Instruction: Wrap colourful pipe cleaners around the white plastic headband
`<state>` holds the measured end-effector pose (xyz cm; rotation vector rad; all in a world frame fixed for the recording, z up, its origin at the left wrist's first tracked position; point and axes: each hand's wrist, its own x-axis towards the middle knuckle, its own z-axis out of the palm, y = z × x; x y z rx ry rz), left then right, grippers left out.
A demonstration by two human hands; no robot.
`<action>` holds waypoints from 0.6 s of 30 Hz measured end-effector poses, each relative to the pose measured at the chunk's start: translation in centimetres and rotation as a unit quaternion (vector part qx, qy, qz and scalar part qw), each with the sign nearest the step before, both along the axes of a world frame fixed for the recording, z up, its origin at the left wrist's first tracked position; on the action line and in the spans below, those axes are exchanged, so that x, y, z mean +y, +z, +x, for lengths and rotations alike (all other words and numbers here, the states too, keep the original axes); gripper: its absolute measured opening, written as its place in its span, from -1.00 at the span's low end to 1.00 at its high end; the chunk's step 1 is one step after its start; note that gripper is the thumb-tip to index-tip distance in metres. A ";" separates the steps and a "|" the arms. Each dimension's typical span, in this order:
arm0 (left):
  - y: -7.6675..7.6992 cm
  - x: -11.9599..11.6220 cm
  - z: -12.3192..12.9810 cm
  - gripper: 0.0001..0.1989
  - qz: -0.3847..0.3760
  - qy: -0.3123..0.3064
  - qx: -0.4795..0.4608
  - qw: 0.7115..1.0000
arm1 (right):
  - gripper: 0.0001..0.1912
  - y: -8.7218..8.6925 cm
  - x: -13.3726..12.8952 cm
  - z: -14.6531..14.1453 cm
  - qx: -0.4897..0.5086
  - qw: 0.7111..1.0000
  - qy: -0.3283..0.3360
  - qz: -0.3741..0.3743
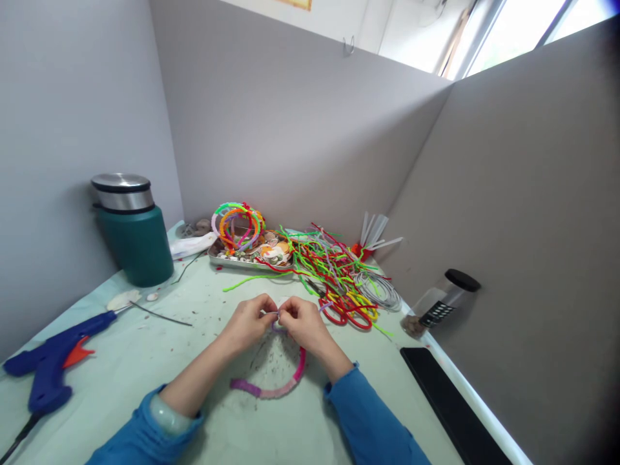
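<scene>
My left hand (250,323) and my right hand (304,323) meet above the middle of the table, fingertips closed in a pinch. Between them runs a thin lilac pipe cleaner (325,307), its tail sticking out past my right hand. A curved band wrapped in pink and purple pipe cleaner (277,391) arcs from beneath my right hand down toward me. Its purple end lies lowest on the left. My fingers hide where the lilac strand meets the band.
Right of my hands lie red-handled scissors (346,313) and a heap of pipe cleaners (329,258). Behind is a metal tray (232,261) with shells and wrapped rings (237,226). A blue glue gun (58,361) and green flask (133,242) stand left; a jar (438,307) sits right.
</scene>
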<state>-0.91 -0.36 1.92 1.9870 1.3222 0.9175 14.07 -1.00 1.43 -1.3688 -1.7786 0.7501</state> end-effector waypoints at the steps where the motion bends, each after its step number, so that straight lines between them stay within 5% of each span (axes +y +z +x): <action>1: 0.0 0.0 0.0 -0.89 -0.002 0.001 -0.004 1.000 | -0.89 0.0 0.0 0.0 0.000 1.000 0.000 0.004; 10: -1.6 1.2 0.0 -0.85 -0.103 0.008 -0.111 0.988 | -0.89 -0.4 0.0 -0.1 0.034 0.999 0.030 0.031; 18: -1.1 1.0 -0.2 -0.83 -0.128 0.004 -0.128 0.983 | -0.88 -0.5 -0.1 0.1 0.021 0.996 0.060 0.058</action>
